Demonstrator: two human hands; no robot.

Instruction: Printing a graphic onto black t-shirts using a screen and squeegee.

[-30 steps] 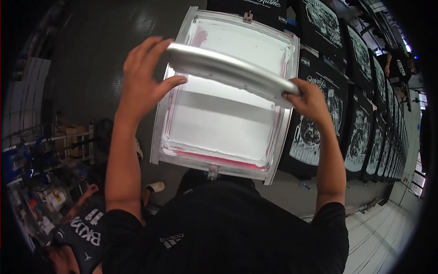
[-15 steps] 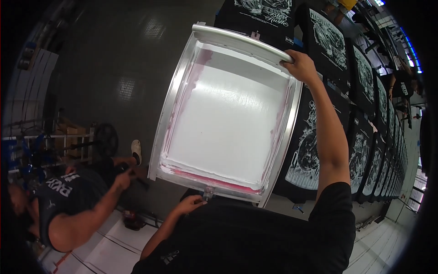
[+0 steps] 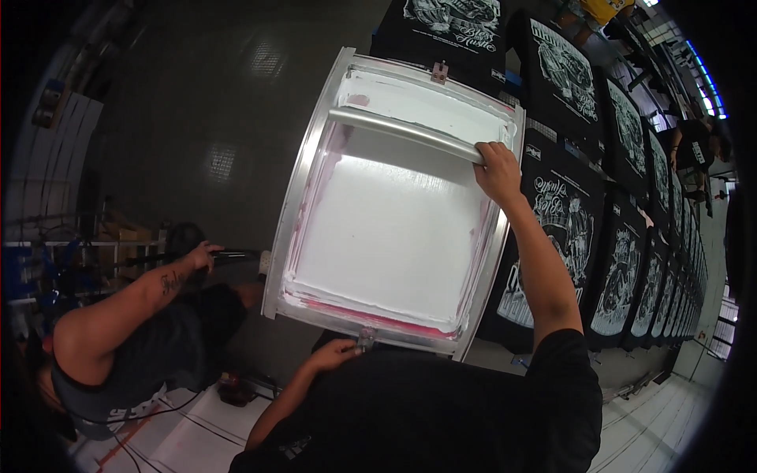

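A silkscreen frame (image 3: pixel 293 213) with metal rails lies in front of me, its mesh covered with white ink (image 3: pixel 386 252). Across its far part stands a long metal-handled squeegee (image 3: pixel 402 131). My right hand (image 3: pixel 499 175) is wrapped round the squeegee's right end. Ink lies on both sides of the blade, whose lower edge is hidden by the handle. At the frame's near edge, the fingers of my left hand (image 3: pixel 333 355) close on a small metal clamp (image 3: pixel 365 339). A similar clamp (image 3: pixel 440 72) sits at the far edge.
Black printed shirts (image 3: pixel 544 229) on boards run in long rows to the right, and another printed shirt (image 3: pixel 453 27) lies beyond the frame. At left, a co-worker (image 3: pixel 118 331) leans over with an arm stretched out. Another person (image 3: pixel 694 150) stands far right.
My right hand has drawn the squeegee from the frame's far edge toward me, exposing a white strip behind it. My left hand stays at the near clamp. The co-worker's arm has swung farther out.
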